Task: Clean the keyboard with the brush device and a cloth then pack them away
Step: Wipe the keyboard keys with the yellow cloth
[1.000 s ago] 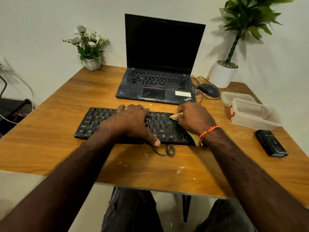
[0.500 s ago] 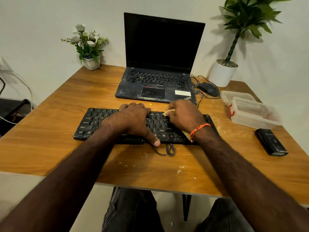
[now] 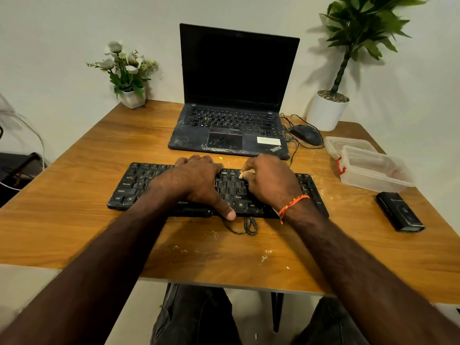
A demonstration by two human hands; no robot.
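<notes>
- Wooden table (image 3: pixel 74 195) stands against a plain pale wall; pale crumbs and dust are scattered on its near part and around the keyboard.
- Black keyboard (image 3: pixel 129 180) lies flat at the table's centre, just in front of an open laptop (image 3: pixel 236 95) with a dark screen and a dusty, scuffed deck. Its cable (image 3: pixel 245 226) loops at the near edge.
- Left hand (image 3: pixel 196 180) rests palm-down on the keyboard's middle, fingers spread flat over the keys, thumb reaching over the near edge. It holds nothing.
- Right hand (image 3: pixel 271 183) sits on the right half of the keyboard, fingers curled and pinching a small yellowish cloth (image 3: pixel 246 173) against the upper key rows. Most of the cloth is hidden under the hand. An orange thread band (image 3: pixel 292 204) is on that wrist.
- Black brush device (image 3: pixel 399 211) lies on the table at the right, well apart from the keyboard and both hands.
- Clear plastic box (image 3: pixel 373 173) stands just beyond the brush device, with its lid (image 3: pixel 348 145) beside it.
- Black mouse (image 3: pixel 306 134) lies right of the laptop.
- White flower pot (image 3: pixel 132 97) stands at the far left corner; a potted green plant (image 3: pixel 326 110) at the far right.
</notes>
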